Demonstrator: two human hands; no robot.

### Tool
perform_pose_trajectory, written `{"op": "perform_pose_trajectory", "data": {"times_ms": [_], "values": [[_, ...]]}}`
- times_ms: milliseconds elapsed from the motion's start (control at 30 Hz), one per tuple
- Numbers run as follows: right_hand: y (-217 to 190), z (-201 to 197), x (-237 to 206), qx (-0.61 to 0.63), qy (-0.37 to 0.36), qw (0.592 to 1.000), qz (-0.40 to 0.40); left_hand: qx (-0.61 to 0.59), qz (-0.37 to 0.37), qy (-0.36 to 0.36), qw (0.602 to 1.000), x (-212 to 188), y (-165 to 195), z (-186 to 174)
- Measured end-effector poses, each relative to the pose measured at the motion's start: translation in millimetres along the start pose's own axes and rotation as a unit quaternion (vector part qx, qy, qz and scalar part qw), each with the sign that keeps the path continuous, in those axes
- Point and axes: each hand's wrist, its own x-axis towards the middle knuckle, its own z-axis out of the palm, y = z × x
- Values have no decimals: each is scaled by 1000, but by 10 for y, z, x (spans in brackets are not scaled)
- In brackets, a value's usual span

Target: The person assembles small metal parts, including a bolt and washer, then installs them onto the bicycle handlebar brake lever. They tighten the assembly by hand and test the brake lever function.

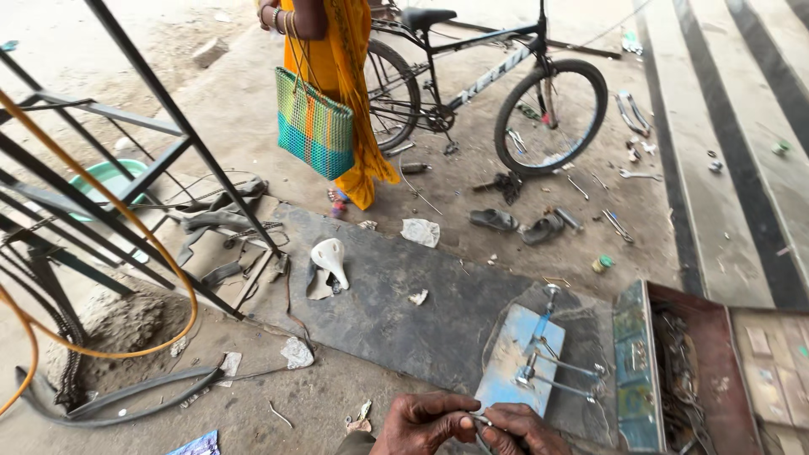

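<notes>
At the bottom edge my left hand (pixel 421 423) and my right hand (pixel 524 430) meet, fingers pinched on a small metal part (pixel 481 420) between them; what the part is cannot be told. Just beyond the hands lies a blue metal plate (pixel 510 354) with a clamp-like tool of metal rods (pixel 548 358) on it. To the right stands an open rusty toolbox (pixel 716 371) with several metal parts inside.
A dark rubber mat (pixel 388 295) covers the ground ahead, with a white bicycle saddle (pixel 329 257) on it. A black bicycle (pixel 497 84) stands beyond, beside a person in orange carrying a woven bag (pixel 314 126). Sandals, wrenches, a black metal frame (pixel 126 160), an orange hose and a tyre lie around.
</notes>
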Motion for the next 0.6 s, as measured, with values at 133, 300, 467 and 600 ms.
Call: {"op": "perform_pose_trajectory", "data": {"times_ms": [133, 300, 467, 600], "values": [[283, 79, 45, 101, -100, 990, -6, -72, 29, 72, 994, -10, -169, -126], [658, 310, 669, -65, -101, 989, 85, -11, 8, 62, 998, 393, 73, -596], [398, 582, 1239, -84, 18, 985, 148, 49, 53, 57, 996, 775, 462, -803], [-88, 842, 1612, -26, 52, 964, 261, 73, 95, 60, 991, 792, 743, -939]]}}
